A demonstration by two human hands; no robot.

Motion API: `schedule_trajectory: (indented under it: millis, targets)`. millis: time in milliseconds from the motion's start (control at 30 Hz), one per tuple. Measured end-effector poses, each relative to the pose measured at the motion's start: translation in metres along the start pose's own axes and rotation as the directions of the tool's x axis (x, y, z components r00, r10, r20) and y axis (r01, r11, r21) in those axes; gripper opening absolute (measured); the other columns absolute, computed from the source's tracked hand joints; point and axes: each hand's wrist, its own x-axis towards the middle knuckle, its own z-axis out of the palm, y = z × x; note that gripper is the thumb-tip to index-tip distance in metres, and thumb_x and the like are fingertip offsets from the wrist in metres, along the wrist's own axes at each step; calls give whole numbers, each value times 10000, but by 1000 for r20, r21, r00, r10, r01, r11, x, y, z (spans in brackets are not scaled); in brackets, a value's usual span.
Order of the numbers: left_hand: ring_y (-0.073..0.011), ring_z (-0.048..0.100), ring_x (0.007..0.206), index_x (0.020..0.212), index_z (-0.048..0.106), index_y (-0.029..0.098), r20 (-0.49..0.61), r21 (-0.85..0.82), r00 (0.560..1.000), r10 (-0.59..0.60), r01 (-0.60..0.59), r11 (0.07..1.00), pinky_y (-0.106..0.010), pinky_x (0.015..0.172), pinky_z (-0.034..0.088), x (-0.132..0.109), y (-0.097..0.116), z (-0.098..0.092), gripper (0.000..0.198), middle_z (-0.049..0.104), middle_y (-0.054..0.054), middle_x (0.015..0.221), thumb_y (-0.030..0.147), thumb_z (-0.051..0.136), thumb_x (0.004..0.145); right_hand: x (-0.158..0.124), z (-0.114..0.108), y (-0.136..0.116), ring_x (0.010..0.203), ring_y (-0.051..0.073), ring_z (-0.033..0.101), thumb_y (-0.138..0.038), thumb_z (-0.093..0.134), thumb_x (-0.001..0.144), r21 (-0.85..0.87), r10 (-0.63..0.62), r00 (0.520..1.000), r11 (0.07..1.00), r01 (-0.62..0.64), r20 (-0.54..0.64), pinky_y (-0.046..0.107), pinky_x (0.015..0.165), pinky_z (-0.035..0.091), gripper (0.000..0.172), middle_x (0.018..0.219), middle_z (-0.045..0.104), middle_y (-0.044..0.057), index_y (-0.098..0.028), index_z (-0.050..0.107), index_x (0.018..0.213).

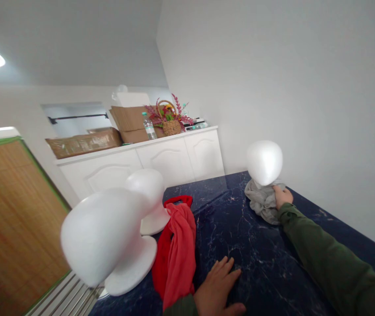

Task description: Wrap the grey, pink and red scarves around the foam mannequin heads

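At the far right of the dark blue marbled table (222, 219) stands a white mannequin head (265, 161) with a grey scarf (262, 202) bunched around its neck. My right hand (283, 197) is closed on the scarf's right side, just below the head. My left hand (218, 287) lies flat on the table near its front edge, fingers spread, holding nothing. Beside it on the left is a crumpled red scarf (182, 245), lying lengthwise. Two more white mannequin heads, a near one (100, 232) and a farther one (148, 188), stand left of the red scarf.
Behind the table runs a white cabinet (166, 156) bearing cardboard boxes (131, 123), a plastic bottle (148, 126) and a wicker basket of flowers (172, 127). A plain wall rises along the right. At the left is a wooden panel (12, 219) with green edging, near a slatted metal rack (72, 296).
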Motion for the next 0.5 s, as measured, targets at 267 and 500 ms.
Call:
schedule_trajectory:
  millis: [267, 500]
  targets:
    - [-288, 114, 1286, 1318, 259, 208, -23, -7, 1000, 20, -20, 1000, -518, 1012, 159, 0, -2, 2, 701, 165, -121, 1408, 531, 467, 732, -8, -7, -9, 717, 187, 580, -308, 415, 746, 296, 200, 979, 934, -200, 31, 254, 546, 489, 424, 947, 608, 108, -76, 506, 1089]
    - [-289, 125, 1284, 1310, 271, 240, -54, -35, 998, 31, -33, 999, -518, 1014, 158, 0, -4, 4, 694, 176, -102, 1409, 516, 503, 717, -6, 0, -2, 701, 197, 595, -295, 482, 727, 317, 227, 961, 910, -267, 157, 275, 546, 500, 404, 909, 617, 113, -92, 511, 1075]
